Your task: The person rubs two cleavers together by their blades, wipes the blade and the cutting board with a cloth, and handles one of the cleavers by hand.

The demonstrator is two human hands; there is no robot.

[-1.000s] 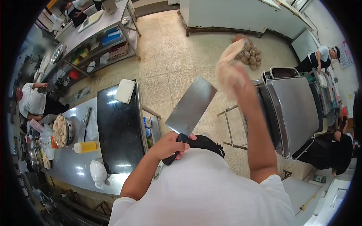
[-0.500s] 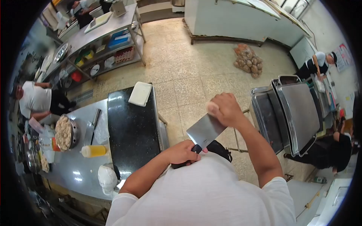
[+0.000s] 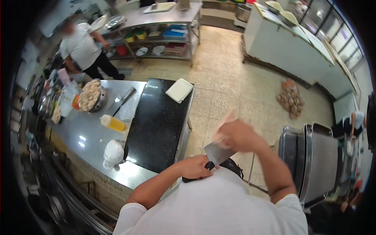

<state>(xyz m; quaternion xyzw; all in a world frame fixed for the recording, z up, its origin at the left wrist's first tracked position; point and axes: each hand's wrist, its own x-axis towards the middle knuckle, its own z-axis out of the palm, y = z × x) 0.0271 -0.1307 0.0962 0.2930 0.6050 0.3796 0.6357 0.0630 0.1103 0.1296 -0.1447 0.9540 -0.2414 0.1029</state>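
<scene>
My left hand (image 3: 194,167) is closed around the black handle of a cleaver (image 3: 220,153), held against my white shirt at the belly. The wide steel blade points away from me, up and to the right. Over the far end of the blade is my right hand (image 3: 241,135), smeared by motion. A pale blur shows at its fingers; whether this is fingers or something held cannot be made out. To the left of my hands lies the black countertop (image 3: 154,129), with a folded pale cloth (image 3: 179,90) at its far corner.
On the steel table (image 3: 88,141) are a bowl of pale food pieces (image 3: 89,96), a second cleaver (image 3: 119,102), a yellow-filled squeeze bottle (image 3: 113,123) and a white cap (image 3: 114,154). A co-worker (image 3: 84,49) stands behind it. Stacked metal trays (image 3: 321,164) stand at right; a sack (image 3: 290,99) lies on the floor.
My view has turned, so the surroundings sit further right. My right hand has moved down toward me, covering more of the blade. The left hand keeps its hold on the cleaver.
</scene>
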